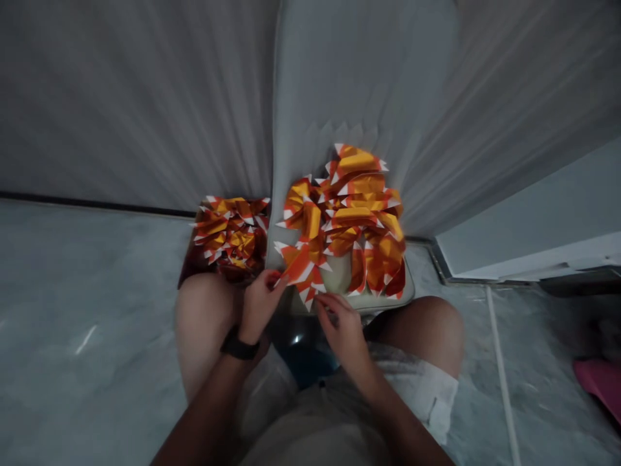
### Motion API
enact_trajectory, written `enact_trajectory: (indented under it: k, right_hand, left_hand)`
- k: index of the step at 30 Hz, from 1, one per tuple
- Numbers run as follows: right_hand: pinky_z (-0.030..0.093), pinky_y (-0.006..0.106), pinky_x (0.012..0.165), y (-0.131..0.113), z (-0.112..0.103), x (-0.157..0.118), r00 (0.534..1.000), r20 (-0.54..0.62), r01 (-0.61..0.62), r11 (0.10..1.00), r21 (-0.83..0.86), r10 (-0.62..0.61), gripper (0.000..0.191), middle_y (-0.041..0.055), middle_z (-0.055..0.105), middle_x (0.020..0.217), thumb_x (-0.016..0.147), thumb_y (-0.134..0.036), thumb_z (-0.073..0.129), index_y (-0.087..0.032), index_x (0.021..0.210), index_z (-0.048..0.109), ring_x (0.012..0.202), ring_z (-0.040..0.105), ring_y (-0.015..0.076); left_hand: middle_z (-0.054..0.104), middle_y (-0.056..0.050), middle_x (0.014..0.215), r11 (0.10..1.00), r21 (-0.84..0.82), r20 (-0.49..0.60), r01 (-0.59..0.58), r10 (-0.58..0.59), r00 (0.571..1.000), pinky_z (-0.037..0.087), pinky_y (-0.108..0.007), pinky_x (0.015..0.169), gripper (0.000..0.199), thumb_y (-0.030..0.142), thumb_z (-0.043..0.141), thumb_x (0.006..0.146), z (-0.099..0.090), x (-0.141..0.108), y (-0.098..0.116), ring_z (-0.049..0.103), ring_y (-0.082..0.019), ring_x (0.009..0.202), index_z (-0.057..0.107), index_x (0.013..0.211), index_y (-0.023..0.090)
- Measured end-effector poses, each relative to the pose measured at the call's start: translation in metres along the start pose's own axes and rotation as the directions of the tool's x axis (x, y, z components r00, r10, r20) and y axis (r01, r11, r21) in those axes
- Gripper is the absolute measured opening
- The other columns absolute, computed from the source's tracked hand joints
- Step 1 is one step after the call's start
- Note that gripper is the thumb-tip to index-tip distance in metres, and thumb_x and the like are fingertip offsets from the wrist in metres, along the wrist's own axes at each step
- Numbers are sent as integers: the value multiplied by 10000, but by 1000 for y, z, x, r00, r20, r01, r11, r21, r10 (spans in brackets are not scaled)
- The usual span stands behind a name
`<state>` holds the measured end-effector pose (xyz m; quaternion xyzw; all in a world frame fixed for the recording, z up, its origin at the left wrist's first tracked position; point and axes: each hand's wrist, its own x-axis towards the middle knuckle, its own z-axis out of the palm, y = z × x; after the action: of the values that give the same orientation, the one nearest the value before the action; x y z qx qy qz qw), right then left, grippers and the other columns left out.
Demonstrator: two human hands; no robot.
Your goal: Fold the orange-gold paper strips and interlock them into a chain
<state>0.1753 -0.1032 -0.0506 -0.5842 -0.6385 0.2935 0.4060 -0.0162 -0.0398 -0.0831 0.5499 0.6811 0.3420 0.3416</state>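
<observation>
My left hand point(261, 301), with a dark band on its wrist, pinches the left edge of an orange folded paper piece point(305, 268) with white pointed tips. My right hand point(342, 323) has its thumb and forefinger pinched together at the lower tip of the same piece. Behind it, a heap of similar shiny orange-gold folded papers point(361, 213) with white points covers much of a pale grey chair-like seat point(388, 302). A dark box point(191, 259) beside my left knee holds more of these papers point(235, 236).
Grey pleated curtains point(145, 103) hang behind the seat. On the right stand a pale panel point(533, 213) and a pink object point(599, 385). Grey marbled floor point(97, 336) lies around me. A dark blue shiny thing point(310, 359) shows between my legs.
</observation>
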Motion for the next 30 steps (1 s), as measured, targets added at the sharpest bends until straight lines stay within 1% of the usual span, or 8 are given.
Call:
enact_trajectory:
  k: [4,8,10,12,17,23,27,30]
  right_hand:
    - [583,358,801,6,4,-2,966,120,-254,935,246,230,289,100,762,998,904,-379,594,-187,1052,752,897,719,243]
    - [584,320,690,4,19,5,854,311,-520,675,524,416,434,73,764,980,857,-506,633,-181,1132,714,843,717,229]
    - [574,307,717,3,23,5,862,318,-506,651,565,394,376,43,757,926,848,-496,645,-187,1042,736,812,700,206]
    - [566,306,715,4,20,2,884,292,-467,683,562,365,325,21,734,818,855,-481,635,-185,922,749,738,672,186]
    - [569,312,691,8,-6,-19,882,276,-469,643,606,382,326,11,705,758,850,-503,653,-192,884,746,693,642,181]
    - [540,268,638,6,-26,-33,849,259,-495,519,697,461,322,9,715,792,814,-492,705,-206,958,735,649,616,154]
    - [553,286,696,12,-28,-39,878,128,-421,616,665,462,343,34,739,876,853,-496,658,-206,1021,729,757,666,182]
    - [569,328,745,16,-31,-44,901,-53,-334,765,550,431,405,66,749,954,867,-463,648,-193,1164,702,822,688,207]
  left_hand:
    - [697,-36,803,958,-276,25,80,-76,997,439,-241,638,420,565,675,816,-7,-25,1,617,-163,724,701,925,161]
    - [668,-6,759,819,-511,170,259,-199,965,377,-195,525,467,576,723,779,-6,-59,11,585,-120,632,679,998,166]
    - [688,-21,796,768,-536,284,351,-228,931,379,-190,510,478,570,731,779,-4,-74,14,596,-118,627,676,1028,166]
    - [709,-41,851,783,-512,309,352,-214,926,431,-201,542,473,544,735,790,-1,-85,14,625,-130,665,670,1063,164]
    - [722,-74,1082,917,-395,57,49,-28,998,549,-289,839,435,453,727,834,5,-94,25,685,-193,973,653,1177,198]
    - [750,-79,1064,824,-530,316,198,-25,948,580,-287,780,453,493,692,857,27,-88,59,711,-208,926,684,1186,181]
    - [743,-42,844,834,-490,399,254,-45,916,515,-220,551,475,509,689,857,39,-88,65,657,-144,650,697,1177,159]
    - [753,-64,944,902,-423,262,87,30,965,544,-240,683,388,469,692,861,41,-89,64,679,-166,795,738,1071,146]
